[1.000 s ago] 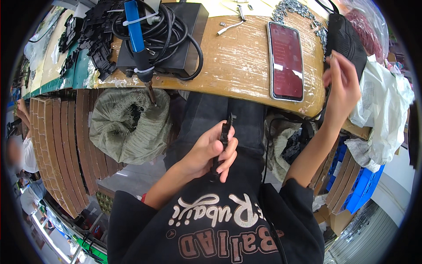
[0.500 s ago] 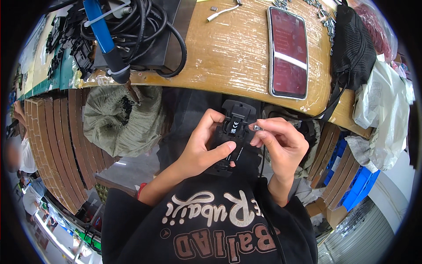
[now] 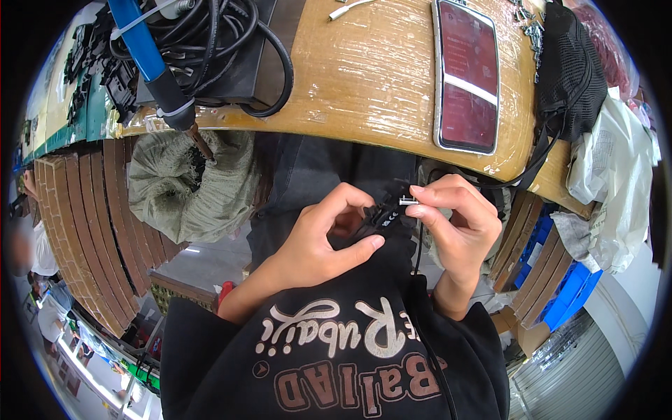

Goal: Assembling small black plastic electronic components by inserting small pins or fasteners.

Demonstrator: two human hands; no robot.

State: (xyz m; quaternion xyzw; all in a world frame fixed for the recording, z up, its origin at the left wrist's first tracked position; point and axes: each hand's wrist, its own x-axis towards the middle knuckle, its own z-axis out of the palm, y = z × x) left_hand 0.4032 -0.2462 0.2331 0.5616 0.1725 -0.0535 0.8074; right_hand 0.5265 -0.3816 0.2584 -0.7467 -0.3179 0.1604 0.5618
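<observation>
My left hand [image 3: 318, 241] is closed around a black plastic device [image 3: 387, 218] with small white markings, held above my lap and turned edge-on. What kind of device it is, I cannot tell. Between thumb and forefinger of my right hand [image 3: 458, 220] is a small silver metal part [image 3: 407, 201]. It lies right at the device's far right end; whether the two touch is unclear. A thin black cord [image 3: 418, 255] hangs below the right fingers and runs down over my shirt.
Ahead is a film-covered table [image 3: 364, 77] with a phone [image 3: 467, 84], loose metal parts [image 3: 533, 38] and a black mesh bag [image 3: 570, 77]. A blue-handled soldering iron [image 3: 143, 45] hangs over its left edge near coiled black cables [image 3: 210, 42]. Below sits a greenish sack [image 3: 189, 189].
The black device has tilted from lying face-up to nearly edge-on. My right hand has turned the silver part sideways, against the device's end. The view has shifted slightly.
</observation>
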